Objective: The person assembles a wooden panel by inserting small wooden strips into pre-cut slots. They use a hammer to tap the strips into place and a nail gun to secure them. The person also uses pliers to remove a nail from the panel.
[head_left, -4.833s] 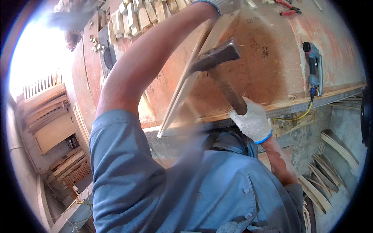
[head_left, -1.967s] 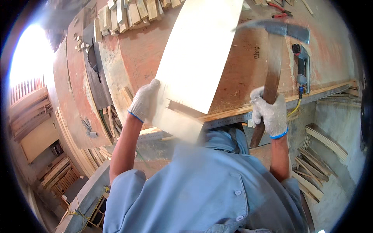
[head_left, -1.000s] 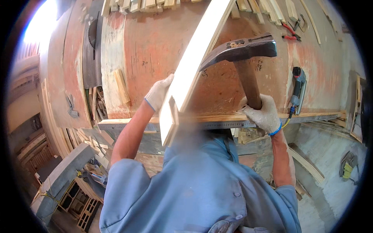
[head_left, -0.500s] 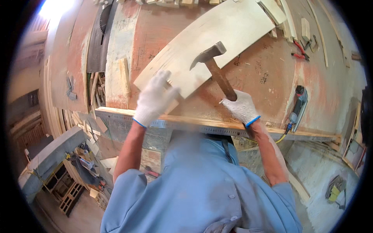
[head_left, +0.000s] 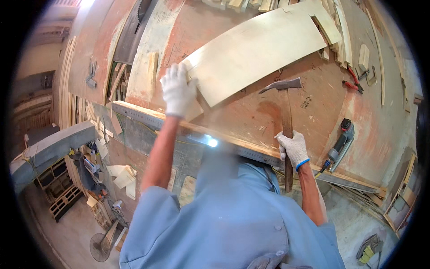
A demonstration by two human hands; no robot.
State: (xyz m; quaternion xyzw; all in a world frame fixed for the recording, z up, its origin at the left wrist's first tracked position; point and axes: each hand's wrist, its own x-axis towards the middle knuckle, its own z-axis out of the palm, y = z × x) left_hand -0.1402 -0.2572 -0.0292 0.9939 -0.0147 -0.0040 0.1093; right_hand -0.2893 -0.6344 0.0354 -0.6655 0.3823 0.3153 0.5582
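Clasping the hammer (head_left: 286,117) by its wooden handle, the right hand (head_left: 294,149) has its fingers wrapped round the shaft at the bench's near edge. The head points away from the person, its claw to the left; it stands clear of the panel (head_left: 257,56), to the right of its lower edge. The left hand's (head_left: 177,92) fingers are apart, spread at the panel's left end; from where I stand I cannot tell whether they press on it. Just beside that palm is a pale block (head_left: 193,111), and I cannot make out how it meets the panel.

The panel lies slantwise on the bench (head_left: 251,117), broad face up, with a narrow end piece (head_left: 328,28) across a dark gap at its far right end. I judge this as a positioning step, the hammer kept ready. A blow at the left end would call for a firm press from those spread fingers, kept clear of the head.

Farther out, red pliers (head_left: 356,80) and an air tool (head_left: 341,143) lie to the right, wood strips (head_left: 264,5) beyond, and a saw blade (head_left: 140,11) shows at upper left.
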